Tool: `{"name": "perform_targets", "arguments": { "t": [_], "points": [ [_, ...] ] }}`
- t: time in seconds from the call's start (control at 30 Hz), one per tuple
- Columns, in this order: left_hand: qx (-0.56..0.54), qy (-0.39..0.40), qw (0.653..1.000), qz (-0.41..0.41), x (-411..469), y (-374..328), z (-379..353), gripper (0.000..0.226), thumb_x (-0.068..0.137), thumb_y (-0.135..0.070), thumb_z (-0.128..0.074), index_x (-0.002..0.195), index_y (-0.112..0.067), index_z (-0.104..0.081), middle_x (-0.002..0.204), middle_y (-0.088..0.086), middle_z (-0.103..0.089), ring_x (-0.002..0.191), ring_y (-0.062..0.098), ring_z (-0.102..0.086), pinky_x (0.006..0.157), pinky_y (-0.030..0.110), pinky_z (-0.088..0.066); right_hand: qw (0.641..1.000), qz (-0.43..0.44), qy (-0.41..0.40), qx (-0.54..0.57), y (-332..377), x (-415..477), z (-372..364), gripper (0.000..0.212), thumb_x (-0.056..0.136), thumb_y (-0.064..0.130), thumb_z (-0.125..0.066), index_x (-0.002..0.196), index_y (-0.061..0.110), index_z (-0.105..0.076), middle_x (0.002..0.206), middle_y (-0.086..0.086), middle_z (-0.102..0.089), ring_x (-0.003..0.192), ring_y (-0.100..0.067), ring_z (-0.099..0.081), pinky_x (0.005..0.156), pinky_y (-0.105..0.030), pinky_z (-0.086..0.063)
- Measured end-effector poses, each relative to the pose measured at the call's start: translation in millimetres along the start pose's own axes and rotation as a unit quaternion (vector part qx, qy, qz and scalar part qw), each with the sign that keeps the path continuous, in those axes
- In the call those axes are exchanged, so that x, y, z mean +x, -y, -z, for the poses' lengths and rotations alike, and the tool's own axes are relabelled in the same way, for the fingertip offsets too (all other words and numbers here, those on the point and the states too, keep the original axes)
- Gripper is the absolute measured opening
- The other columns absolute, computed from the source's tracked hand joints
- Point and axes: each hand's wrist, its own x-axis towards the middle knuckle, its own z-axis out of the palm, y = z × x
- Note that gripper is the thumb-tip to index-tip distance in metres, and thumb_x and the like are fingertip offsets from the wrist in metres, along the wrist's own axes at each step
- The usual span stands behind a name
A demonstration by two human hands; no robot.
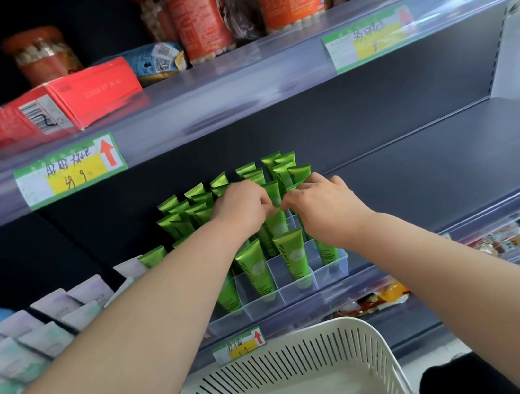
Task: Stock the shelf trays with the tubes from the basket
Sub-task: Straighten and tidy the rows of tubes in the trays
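Curled fingertips of the left hand [239,205] and right hand [316,201] pinch the top of one green tube [277,226] in the clear tray [331,274]. The tray looks nearly full. The white basket [307,345] below it looks empty, so little seems left.

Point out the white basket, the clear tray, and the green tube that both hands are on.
white basket [309,358], head view, slotted wall.
clear tray [329,276], head view, front right wall.
green tube [277,224], head view, upper body.

One green tube [276,224] between left hand [241,204] and right hand [318,203], over tray [331,274]
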Motion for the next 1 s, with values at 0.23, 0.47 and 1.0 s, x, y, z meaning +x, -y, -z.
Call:
{"name": "perform_targets", "arguments": {
  "t": [0.23,0.47,1.0],
  "points": [
    [0.062,-0.043,0.997,0.017,5.9,14.6,8.8,0.028,0.093,-0.020,-0.063,0.121,-0.023,-0.064,0.121,0.004,-0.063,0.109,0.026,-0.058,0.078,0.031,-0.044,0.999,-0.006,-0.031,0.028,-1.6,6.5,-4.0,0.040,0.092,0.010,-0.044,0.127,0.025,-0.054,0.114,0.002,-0.060,0.112,-0.023,-0.045,0.083,-0.038,-0.038],
    [0.064,-0.018,0.998,0.024,20.4,16.7,-4.0,0.012,0.092,-0.019,-0.064,0.101,-0.020,-0.073,0.109,0.003,-0.067,0.100,0.026,-0.062,0.070,0.028,-0.041,0.999,-0.018,-0.040,0.016,-14.1,4.3,-3.0,0.042,0.090,0.011,-0.046,0.129,0.027,-0.052,0.117,0.002,-0.058,0.112,-0.022,-0.043,0.081,-0.036,-0.035],
    [0.003,-0.046,0.999,0.006,19.4,9.4,0.9,0.015,0.092,-0.019,-0.064,0.105,-0.020,-0.072,0.111,0.004,-0.067,0.103,0.025,-0.061,0.080,0.032,-0.049,0.998,-0.008,-0.053,0.023,-4.1,7.2,-0.7,0.042,0.090,0.008,-0.045,0.127,0.026,-0.055,0.115,0.002,-0.060,0.110,-0.022,-0.047,0.075,-0.034,-0.032]
  ]
}}
